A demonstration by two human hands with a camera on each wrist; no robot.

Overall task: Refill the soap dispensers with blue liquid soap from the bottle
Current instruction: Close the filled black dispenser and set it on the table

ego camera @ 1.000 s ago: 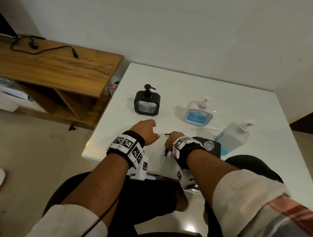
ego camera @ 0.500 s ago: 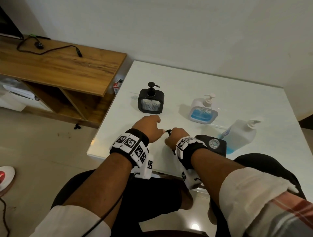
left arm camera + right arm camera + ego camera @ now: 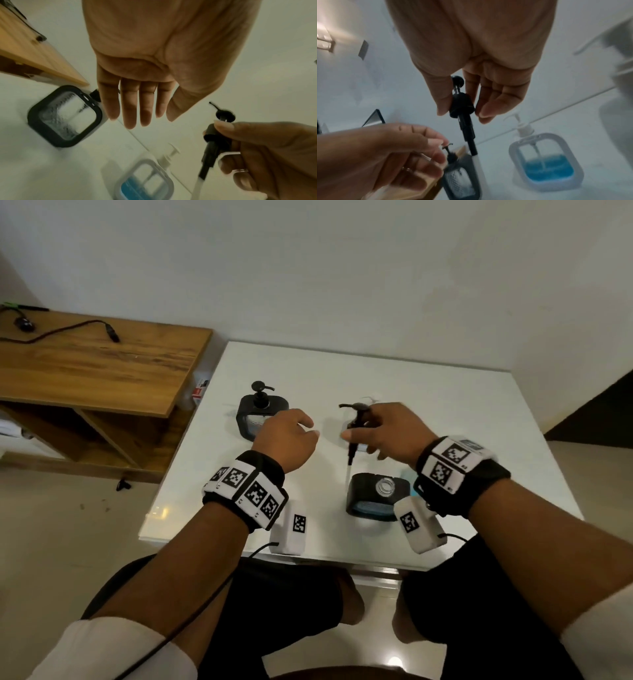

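Observation:
My right hand (image 3: 356,436) pinches the collar of a black pump (image 3: 356,419) by thumb and fingers; its white tube (image 3: 348,472) hangs just above the table. The same pump (image 3: 462,105) shows in the right wrist view. Below it stands a black dispenser (image 3: 376,498) with its round mouth uncovered. My left hand (image 3: 308,429) hovers beside the pump, fingers (image 3: 137,108) straight, holding nothing. A second black dispenser (image 3: 260,412) with its pump on stands at the back. A white dispenser (image 3: 546,162) is part full of blue soap. The blurred refill bottle (image 3: 621,94) stands at the right.
The white table (image 3: 445,412) meets the wall at the back and ends near my knees. A wooden desk (image 3: 102,364) with a black cable (image 3: 68,328) stands to the left, and a small red and white box (image 3: 200,392) sits in the gap between them.
My right hand has lifted the pump and its tube out of the near black dispenser and raised it. My left hand has come off the pump and risen beside it.

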